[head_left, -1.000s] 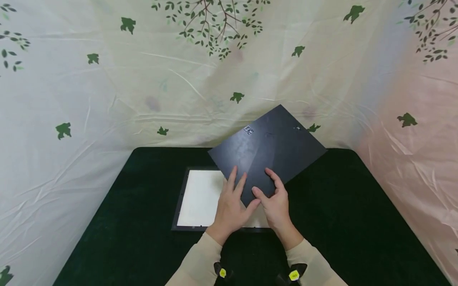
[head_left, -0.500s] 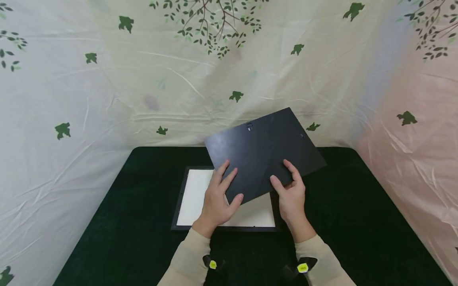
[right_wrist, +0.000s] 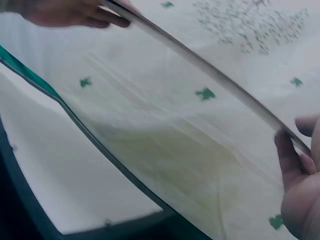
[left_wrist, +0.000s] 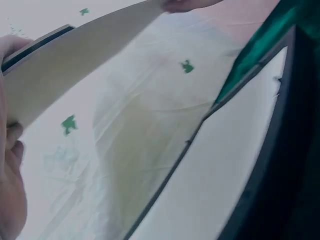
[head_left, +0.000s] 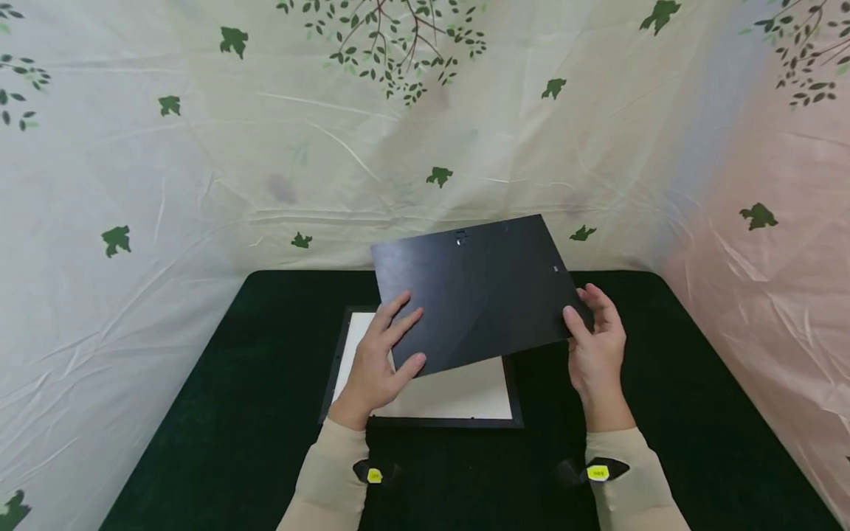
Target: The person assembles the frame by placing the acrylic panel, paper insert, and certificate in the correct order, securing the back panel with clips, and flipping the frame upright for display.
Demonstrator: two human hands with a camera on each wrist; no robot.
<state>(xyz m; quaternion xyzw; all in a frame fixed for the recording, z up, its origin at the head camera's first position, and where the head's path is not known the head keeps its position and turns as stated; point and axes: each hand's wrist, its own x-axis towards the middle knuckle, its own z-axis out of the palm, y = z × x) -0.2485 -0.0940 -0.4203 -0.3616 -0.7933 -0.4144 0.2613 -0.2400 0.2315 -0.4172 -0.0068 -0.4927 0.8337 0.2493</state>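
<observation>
Backboard [head_left: 474,291] floats tilted at centre frame, left hand [head_left: 378,361] and right hand [head_left: 598,346] pinching opposite edges, above the frame [head_left: 425,422] lower-centre.

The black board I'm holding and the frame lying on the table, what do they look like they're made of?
The black board looks like thin rigid fibreboard or plastic: it has a smooth satin face with soft glare, a pale underside in the left wrist view, and stays flat between the left hand and right hand. The frame has a narrow matte black rim, plastic or painted wood, around a white sheet, seemingly paper.
</observation>
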